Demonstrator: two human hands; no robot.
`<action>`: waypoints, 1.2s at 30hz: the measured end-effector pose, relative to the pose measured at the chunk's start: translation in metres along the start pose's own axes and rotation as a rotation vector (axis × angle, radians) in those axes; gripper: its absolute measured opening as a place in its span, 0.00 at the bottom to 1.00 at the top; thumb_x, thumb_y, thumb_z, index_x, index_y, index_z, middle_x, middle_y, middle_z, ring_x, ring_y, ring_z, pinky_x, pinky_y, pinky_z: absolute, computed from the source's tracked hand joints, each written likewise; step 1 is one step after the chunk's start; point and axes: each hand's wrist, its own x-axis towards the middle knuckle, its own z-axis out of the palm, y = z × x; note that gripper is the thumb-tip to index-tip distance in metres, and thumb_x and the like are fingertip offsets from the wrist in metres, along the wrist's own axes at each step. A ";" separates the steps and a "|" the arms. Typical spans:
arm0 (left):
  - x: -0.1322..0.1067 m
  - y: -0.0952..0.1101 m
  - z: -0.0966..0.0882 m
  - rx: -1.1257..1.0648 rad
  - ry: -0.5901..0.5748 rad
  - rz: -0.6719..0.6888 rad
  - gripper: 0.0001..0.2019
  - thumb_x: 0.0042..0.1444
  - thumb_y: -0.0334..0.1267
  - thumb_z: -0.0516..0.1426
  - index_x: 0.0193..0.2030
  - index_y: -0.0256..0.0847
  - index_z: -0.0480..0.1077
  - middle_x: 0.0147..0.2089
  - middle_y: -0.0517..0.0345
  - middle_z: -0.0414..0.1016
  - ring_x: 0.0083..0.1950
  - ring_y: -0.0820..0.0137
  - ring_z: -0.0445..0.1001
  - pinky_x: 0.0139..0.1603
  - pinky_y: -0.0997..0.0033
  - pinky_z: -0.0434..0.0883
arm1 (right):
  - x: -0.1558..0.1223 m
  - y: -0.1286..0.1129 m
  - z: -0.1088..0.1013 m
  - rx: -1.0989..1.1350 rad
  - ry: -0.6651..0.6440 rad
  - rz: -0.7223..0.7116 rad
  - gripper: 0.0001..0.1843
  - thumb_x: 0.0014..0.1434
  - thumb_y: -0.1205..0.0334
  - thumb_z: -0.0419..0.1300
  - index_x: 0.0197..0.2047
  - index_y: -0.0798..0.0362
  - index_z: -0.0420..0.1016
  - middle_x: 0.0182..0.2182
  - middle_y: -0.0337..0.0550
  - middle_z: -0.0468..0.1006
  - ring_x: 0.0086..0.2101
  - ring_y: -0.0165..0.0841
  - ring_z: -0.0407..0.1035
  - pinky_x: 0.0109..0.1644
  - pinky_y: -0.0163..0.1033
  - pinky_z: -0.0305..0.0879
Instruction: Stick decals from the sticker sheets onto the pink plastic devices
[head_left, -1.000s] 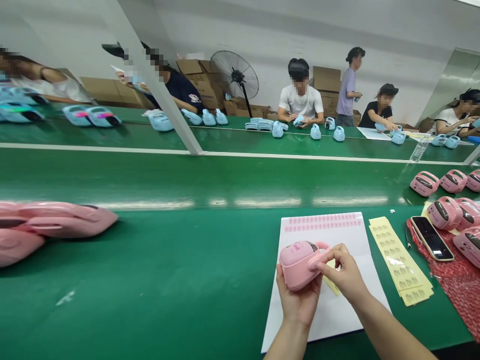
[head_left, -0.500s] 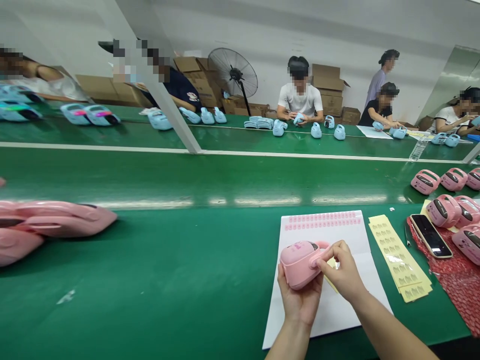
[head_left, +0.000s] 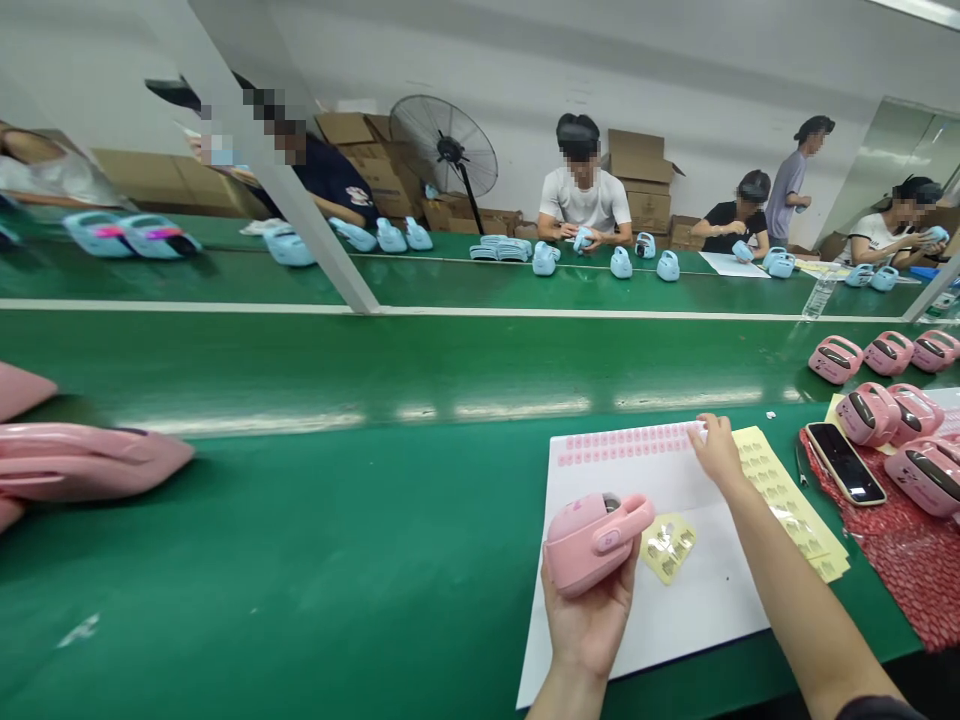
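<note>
1. the pink toy [head_left: 592, 540] is held from below in the left hand [head_left: 592, 620], fingers closed around its underside, above the near part of the white sheet [head_left: 697, 600]; half a second ago the toy was gripped the same way, only a little higher in the view.
2. the right hand [head_left: 716, 450] is no longer at the toy's handle, where it was pinching a second ago. it has been moved away to the far edge of the sheet, and its fingertips are now laid on the right end of the row of pink stickers [head_left: 626, 447]. whether a sticker is already pinched cannot be told.
3. from this it is judged that one sticker has been pressed on and another one is being fetched.
4. a small yellow backing piece [head_left: 667, 545] is seen just beside the toy, on the sheet.
5. so the toy stays near the body and the right hand is well apart from it, further out.
6. a yellow strip [head_left: 787, 500] lies beside the sheet, then a phone [head_left: 844, 463] and more pink toys [head_left: 870, 412].
7. behind the belt [head_left: 375, 360], other persons are seated with blue toys [head_left: 622, 262].
</note>
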 end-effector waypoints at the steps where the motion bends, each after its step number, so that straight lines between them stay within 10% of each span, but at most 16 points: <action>1: -0.001 0.002 -0.002 -0.009 -0.017 -0.008 0.27 0.56 0.45 0.49 0.60 0.32 0.53 0.57 0.32 0.63 0.56 0.54 0.66 0.53 0.60 0.67 | 0.011 0.008 0.002 -0.023 0.001 0.019 0.17 0.59 0.63 0.49 0.51 0.56 0.63 0.43 0.50 0.65 0.41 0.36 0.67 0.39 0.36 0.61; 12: -0.003 0.013 -0.010 0.034 -0.133 0.034 0.25 0.55 0.45 0.50 0.56 0.34 0.59 0.56 0.36 0.66 0.55 0.58 0.67 0.54 0.62 0.66 | 0.023 0.030 0.028 -0.122 -0.107 -0.167 0.09 0.59 0.68 0.49 0.36 0.54 0.70 0.39 0.48 0.69 0.42 0.36 0.63 0.39 0.34 0.56; 21: 0.000 0.022 -0.002 0.219 -0.075 0.152 0.21 0.53 0.48 0.54 0.55 0.54 0.62 0.52 0.56 0.72 0.51 0.60 0.70 0.47 0.60 0.71 | 0.028 0.039 0.020 -0.001 -0.166 -0.218 0.05 0.51 0.72 0.56 0.31 0.53 0.66 0.33 0.40 0.66 0.33 0.30 0.64 0.36 0.32 0.57; 29: -0.001 0.032 0.007 1.107 0.018 0.533 0.45 0.28 0.42 0.69 0.57 0.49 0.58 0.52 0.52 0.68 0.49 0.53 0.70 0.42 0.59 0.72 | 0.009 0.008 -0.014 0.165 -0.180 -0.222 0.05 0.52 0.70 0.54 0.26 0.52 0.65 0.28 0.37 0.66 0.31 0.29 0.65 0.36 0.34 0.60; 33: -0.001 0.038 0.010 1.681 -0.207 0.623 0.43 0.32 0.38 0.67 0.58 0.50 0.55 0.57 0.49 0.61 0.54 0.52 0.65 0.49 0.54 0.68 | -0.021 -0.029 -0.051 0.258 -0.224 -0.368 0.03 0.50 0.67 0.58 0.27 0.52 0.68 0.30 0.39 0.69 0.37 0.33 0.64 0.42 0.39 0.58; 36: 0.003 0.042 0.007 1.940 -0.476 0.624 0.44 0.36 0.34 0.65 0.60 0.52 0.49 0.57 0.47 0.60 0.56 0.52 0.64 0.51 0.49 0.66 | -0.043 -0.053 -0.073 0.441 -0.503 -0.520 0.04 0.49 0.68 0.60 0.27 0.52 0.68 0.29 0.38 0.71 0.33 0.30 0.64 0.39 0.36 0.60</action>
